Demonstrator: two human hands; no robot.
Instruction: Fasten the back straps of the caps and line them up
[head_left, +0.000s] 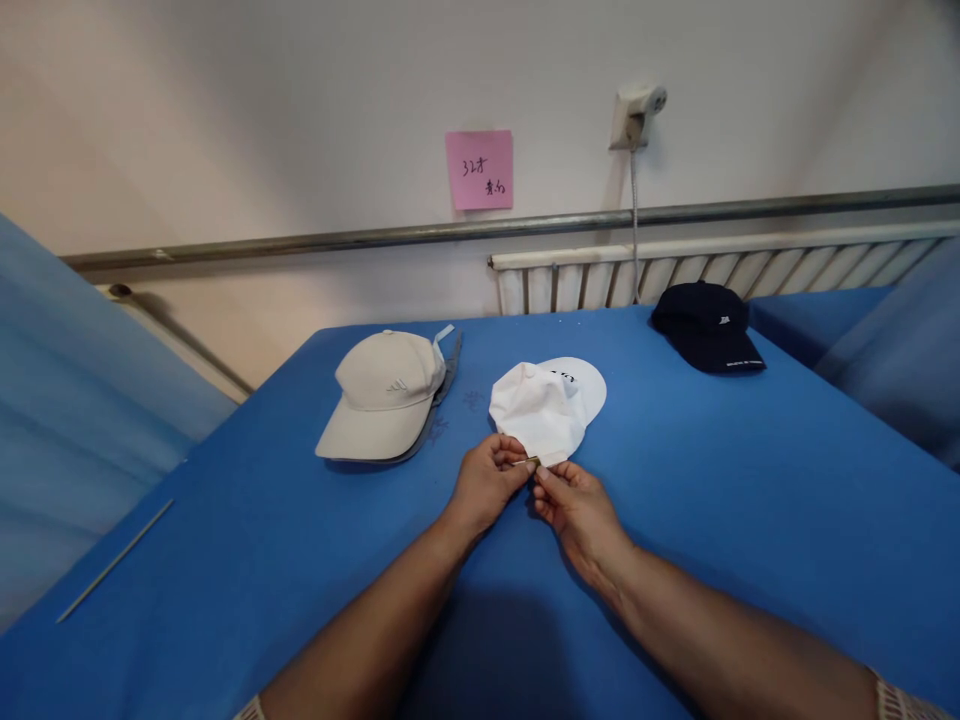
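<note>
A white baseball cap lies on the blue table, its brim pointing away to the right and its back strap toward me. My left hand pinches the strap from the left, close to a small metal buckle. From the right, my right hand grips the strap at the same buckle, thumb and forefinger pressed together. The fingertips of both hands nearly meet there and partly cover the buckle and strap.
Left of the white cap, a beige cap rests on a grey one. A dark navy cap sits at the back right. A thin stick lies along the left edge. Behind the table are a rail and a radiator.
</note>
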